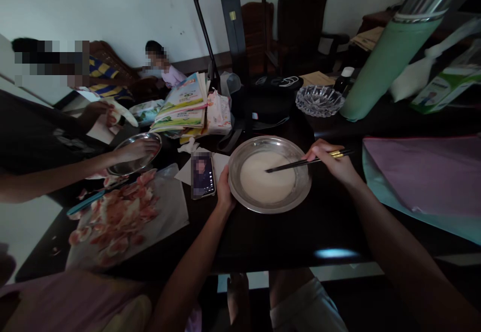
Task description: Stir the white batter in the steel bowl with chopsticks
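Observation:
In front of me on the dark table stands a wide metal bowl (271, 207) holding a pale, milky liquid (263, 182). My left hand (225, 192) grips the bowl's left rim. Dark chopsticks (289, 165) with gold bands are held in my right hand (330, 160), above the right side of the bowl. Their tips reach into the liquid near its middle. A lit phone (203, 174) lies just left of my left hand, on some white paper.
Reddish-white peels (122, 207) cover a plastic sheet (173, 207) at left, with a blue-handled knife (88, 202). Another person's hand (141, 149) reaches into a metal bowl (160, 144). Books (184, 104), a glass ashtray (319, 100), a green thermos (394, 66) and a purple-teal folder (424, 177) surround me.

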Action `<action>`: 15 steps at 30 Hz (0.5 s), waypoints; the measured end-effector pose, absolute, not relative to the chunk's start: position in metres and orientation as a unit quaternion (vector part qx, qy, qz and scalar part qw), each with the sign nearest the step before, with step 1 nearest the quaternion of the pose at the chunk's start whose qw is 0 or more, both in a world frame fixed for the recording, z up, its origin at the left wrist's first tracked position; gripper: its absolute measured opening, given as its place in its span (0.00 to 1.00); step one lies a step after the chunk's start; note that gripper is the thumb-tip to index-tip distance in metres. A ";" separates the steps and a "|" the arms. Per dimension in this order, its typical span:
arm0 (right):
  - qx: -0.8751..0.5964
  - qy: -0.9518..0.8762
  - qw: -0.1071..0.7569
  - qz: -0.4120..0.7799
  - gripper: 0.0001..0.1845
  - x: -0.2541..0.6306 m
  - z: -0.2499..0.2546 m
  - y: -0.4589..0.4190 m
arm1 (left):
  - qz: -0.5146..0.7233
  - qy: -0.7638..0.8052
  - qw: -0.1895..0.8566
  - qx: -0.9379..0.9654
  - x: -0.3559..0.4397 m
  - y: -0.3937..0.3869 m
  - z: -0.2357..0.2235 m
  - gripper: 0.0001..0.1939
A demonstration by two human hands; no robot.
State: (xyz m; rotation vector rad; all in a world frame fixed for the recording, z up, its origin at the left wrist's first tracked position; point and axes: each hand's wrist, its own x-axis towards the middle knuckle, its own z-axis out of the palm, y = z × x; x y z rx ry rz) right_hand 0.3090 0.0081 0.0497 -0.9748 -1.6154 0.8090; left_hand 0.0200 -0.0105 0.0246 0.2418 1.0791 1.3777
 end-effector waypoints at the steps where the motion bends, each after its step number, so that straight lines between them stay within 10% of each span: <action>1: -0.404 -0.665 0.524 0.347 0.22 0.310 0.050 0.008 | 0.601 0.472 0.636 0.107 0.020 -0.010 0.024 0.14; 15: -0.391 -0.678 0.499 0.373 0.25 0.309 0.052 0.004 | 0.602 0.471 0.631 0.130 0.018 -0.010 0.019 0.16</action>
